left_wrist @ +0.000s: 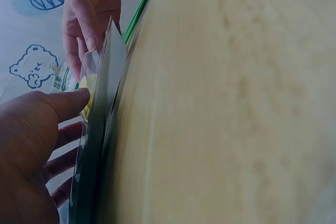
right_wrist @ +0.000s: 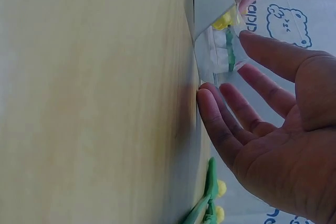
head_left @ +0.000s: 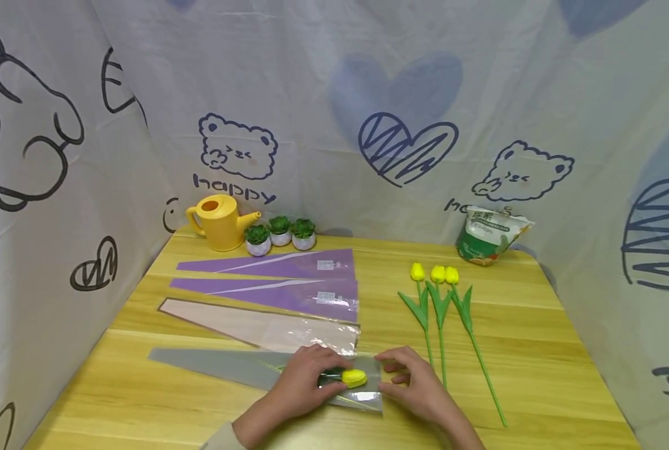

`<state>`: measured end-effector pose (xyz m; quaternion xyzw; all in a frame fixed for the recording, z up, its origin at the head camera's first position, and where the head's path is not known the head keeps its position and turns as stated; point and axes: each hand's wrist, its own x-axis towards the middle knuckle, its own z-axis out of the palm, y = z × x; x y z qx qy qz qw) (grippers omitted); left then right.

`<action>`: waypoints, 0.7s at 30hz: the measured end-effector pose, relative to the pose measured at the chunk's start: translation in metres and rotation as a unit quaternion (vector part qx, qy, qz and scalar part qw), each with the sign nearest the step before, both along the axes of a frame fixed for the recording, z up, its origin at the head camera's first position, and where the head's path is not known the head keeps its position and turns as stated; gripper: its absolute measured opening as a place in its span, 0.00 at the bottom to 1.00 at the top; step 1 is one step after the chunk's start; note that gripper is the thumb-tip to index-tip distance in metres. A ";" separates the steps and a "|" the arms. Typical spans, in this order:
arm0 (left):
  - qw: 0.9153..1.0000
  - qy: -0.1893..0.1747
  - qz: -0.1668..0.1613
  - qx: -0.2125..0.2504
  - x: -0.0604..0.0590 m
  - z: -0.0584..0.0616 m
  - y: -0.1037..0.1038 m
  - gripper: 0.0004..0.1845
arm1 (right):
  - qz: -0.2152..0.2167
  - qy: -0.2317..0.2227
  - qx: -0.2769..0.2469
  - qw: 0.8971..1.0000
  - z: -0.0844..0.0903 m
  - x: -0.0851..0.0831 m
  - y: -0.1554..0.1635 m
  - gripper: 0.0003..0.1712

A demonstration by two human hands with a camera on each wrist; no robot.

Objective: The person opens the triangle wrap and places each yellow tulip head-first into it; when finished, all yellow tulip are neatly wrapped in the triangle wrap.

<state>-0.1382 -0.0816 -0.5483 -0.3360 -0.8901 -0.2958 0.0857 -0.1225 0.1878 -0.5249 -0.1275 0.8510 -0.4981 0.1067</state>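
A grey flower sleeve (head_left: 222,362) with a clear front lies along the table's near side, and a yellow tulip (head_left: 354,378) lies in it with its head near the wide end. My left hand (head_left: 306,382) grips the sleeve around the tulip, thumb on the near side and fingers on the far side. In the left wrist view, the thumb (left_wrist: 73,102) overlaps the tulip head. My right hand (head_left: 415,384) is at the sleeve's wide mouth, thumb and fingers spread apart. In the right wrist view its fingertips (right_wrist: 206,95) are right at the film's edge.
Beyond the sleeve lie a pale pink sleeve (head_left: 244,320) and two purple sleeves (head_left: 278,294). Three yellow tulips (head_left: 438,275) lie to the right. A yellow watering can (head_left: 222,225), three potted succulents (head_left: 280,231) and a green-white bag (head_left: 488,237) stand at the back.
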 end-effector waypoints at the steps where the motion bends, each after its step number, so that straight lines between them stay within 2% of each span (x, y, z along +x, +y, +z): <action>1: 1.000 0.000 0.000 -0.003 0.000 0.000 0.000 0.18 | 0.001 0.000 0.002 1.000 0.000 0.000 0.000 0.27; 6: 1.000 -0.007 0.001 -0.009 0.000 0.001 0.000 0.17 | -0.002 0.002 0.009 1.000 0.003 0.001 0.001 0.26; 10: 1.000 -0.015 0.000 -0.011 0.000 0.002 0.000 0.16 | -0.021 0.002 0.006 1.000 0.012 0.000 0.008 0.24; 17: 1.000 -0.018 -0.001 -0.013 0.000 0.002 -0.002 0.16 | -0.103 -0.007 -0.013 0.995 0.033 0.000 0.049 0.24; 21: 1.000 -0.014 -0.002 -0.005 0.000 0.002 -0.004 0.17 | -0.164 0.004 0.004 0.986 0.038 -0.001 0.078 0.24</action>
